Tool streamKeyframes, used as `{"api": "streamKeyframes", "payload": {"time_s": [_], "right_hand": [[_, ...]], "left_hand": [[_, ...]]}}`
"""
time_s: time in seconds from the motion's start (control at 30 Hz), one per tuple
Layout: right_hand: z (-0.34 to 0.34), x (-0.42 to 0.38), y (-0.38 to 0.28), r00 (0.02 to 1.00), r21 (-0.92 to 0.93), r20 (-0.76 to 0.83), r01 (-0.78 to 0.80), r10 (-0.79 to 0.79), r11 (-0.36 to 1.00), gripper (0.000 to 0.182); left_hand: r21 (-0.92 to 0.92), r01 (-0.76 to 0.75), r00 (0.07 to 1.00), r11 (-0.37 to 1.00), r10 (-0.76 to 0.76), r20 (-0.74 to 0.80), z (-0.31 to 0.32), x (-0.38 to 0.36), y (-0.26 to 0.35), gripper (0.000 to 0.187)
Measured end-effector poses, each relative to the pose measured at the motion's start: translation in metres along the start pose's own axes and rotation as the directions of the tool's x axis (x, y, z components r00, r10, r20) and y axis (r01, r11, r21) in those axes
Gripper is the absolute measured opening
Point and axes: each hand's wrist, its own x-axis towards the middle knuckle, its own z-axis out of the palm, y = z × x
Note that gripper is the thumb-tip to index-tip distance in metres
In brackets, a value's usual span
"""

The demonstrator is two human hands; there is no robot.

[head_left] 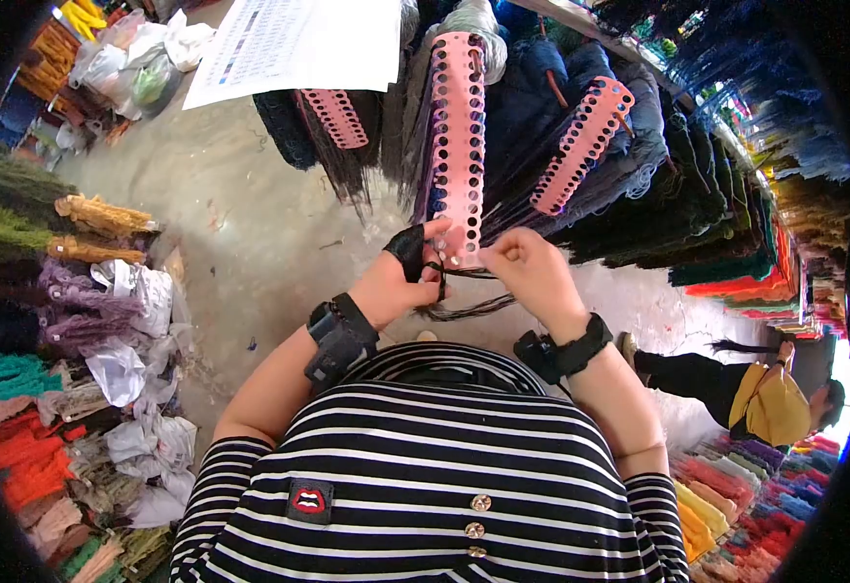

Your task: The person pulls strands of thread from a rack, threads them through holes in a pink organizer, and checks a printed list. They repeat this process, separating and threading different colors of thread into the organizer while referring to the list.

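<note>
A long pink card (pixel 459 146) with punched holes down both edges hangs in front of me, its lower end between my hands. My left hand (pixel 407 282), with a black wrap around part of it, is closed at the card's lower left edge. Dark threads (pixel 468 311) run from its fingers and droop in a loop toward the right. My right hand (pixel 537 282) pinches at the card's lower right edge, where the dark threads meet its fingertips. The exact grip on single strands is too small to make out.
Two more pink hole cards (pixel 585 146) (pixel 335 119) hang beside dark yarn skeins (pixel 532 97). A printed sheet (pixel 298 44) lies at the upper left. Colored yarn bundles (pixel 26 457) and plastic bags (pixel 143 291) line the left floor. Another person (pixel 765 403) stands at right, holding dark yarn.
</note>
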Motion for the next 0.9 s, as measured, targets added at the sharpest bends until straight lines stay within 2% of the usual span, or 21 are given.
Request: {"api": "streamKeyframes", "payload": {"time_s": [0.03,0.07,0.13,0.17,0.27,0.3,0.33,0.37,0.4,0.43,0.5,0.6,0.63,0.73,0.8,0.83,0.9], "right_hand": [[0.007,0.002,0.003,0.987,-0.004,-0.111,0.112,-0.112,0.994,0.031],[0.011,0.006,0.002,1.000,0.098,0.010,0.006,-0.007,0.995,0.031],[0.013,0.016,-0.008,0.949,0.255,0.275,-0.229,0.157,0.939,0.031],[0.011,0.017,-0.009,0.940,0.226,0.285,-0.256,0.188,0.940,0.030],[0.012,0.020,0.007,0.942,0.270,0.262,-0.282,0.211,0.921,0.028],[0.005,0.020,0.001,0.924,0.162,0.288,-0.307,0.253,0.938,0.025],[0.003,0.020,0.000,0.918,0.164,0.293,-0.322,0.265,0.933,0.025],[0.003,0.020,-0.001,0.913,0.164,0.299,-0.335,0.277,0.928,0.025],[0.002,0.020,-0.002,0.908,0.162,0.305,-0.346,0.287,0.924,0.025],[0.005,0.022,0.002,0.911,0.183,0.324,-0.325,0.255,0.928,0.024],[0.010,0.025,0.008,0.914,0.228,0.360,-0.283,0.190,0.932,0.024],[0.015,0.020,-0.003,0.920,0.288,0.366,-0.259,0.144,0.922,0.024],[0.014,0.021,-0.001,0.925,0.294,0.347,-0.268,0.159,0.918,0.023],[0.014,0.027,0.011,0.937,0.319,0.303,-0.271,0.174,0.908,0.022],[0.009,0.030,0.022,0.947,0.343,0.279,-0.255,0.162,0.904,0.022],[0.005,0.028,0.015,0.934,0.263,0.307,-0.265,0.180,0.928,0.023],[0.003,0.026,-0.001,0.927,0.279,0.318,-0.290,0.197,0.915,0.022]], "left_hand": [[-0.049,0.013,1.000,0.999,-0.013,-0.003,0.000,-0.001,0.000,0.080],[0.043,-0.026,0.999,0.999,0.028,-0.039,-0.002,-0.003,-0.001,0.078],[0.229,-0.099,0.987,0.968,0.124,-0.098,-0.006,-0.006,-0.001,0.074],[0.412,-0.046,0.952,0.910,0.165,-0.259,-0.010,-0.007,-0.002,0.064],[0.594,0.005,0.766,0.804,0.379,-0.519,-0.045,-0.014,-0.007,0.051],[0.351,0.012,0.773,0.936,0.214,-0.598,-0.047,-0.019,-0.002,0.045],[0.080,0.021,0.779,0.997,0.033,-0.627,-0.049,-0.025,0.002,0.040],[-0.299,-0.062,0.872,0.952,-0.094,-0.480,-0.064,-0.035,-0.002,0.033],[-0.470,-0.099,0.879,0.877,-0.144,-0.455,-0.069,-0.041,-0.004,0.028],[-0.538,-0.109,0.906,0.836,-0.139,-0.400,-0.081,-0.050,-0.008,0.025],[-0.620,-0.116,0.942,0.776,-0.111,-0.316,-0.090,-0.066,-0.006,0.018],[-0.732,-0.202,0.959,0.650,-0.019,-0.282,-0.104,-0.081,-0.003,0.016],[-0.810,-0.204,0.966,0.549,-0.021,-0.258,-0.120,-0.084,-0.004,0.016],[-0.771,-0.448,0.873,0.453,0.036,-0.487,-0.151,-0.109,0.005,0.017],[-0.798,-0.497,0.859,0.342,0.059,-0.509,-0.192,-0.138,0.006,0.017],[-0.730,-0.477,0.856,0.489,0.072,-0.511,-0.220,-0.152,-0.002,0.016],[-0.647,-0.487,0.779,0.587,-0.043,-0.626,-0.220,-0.159,0.001,0.017]]}}
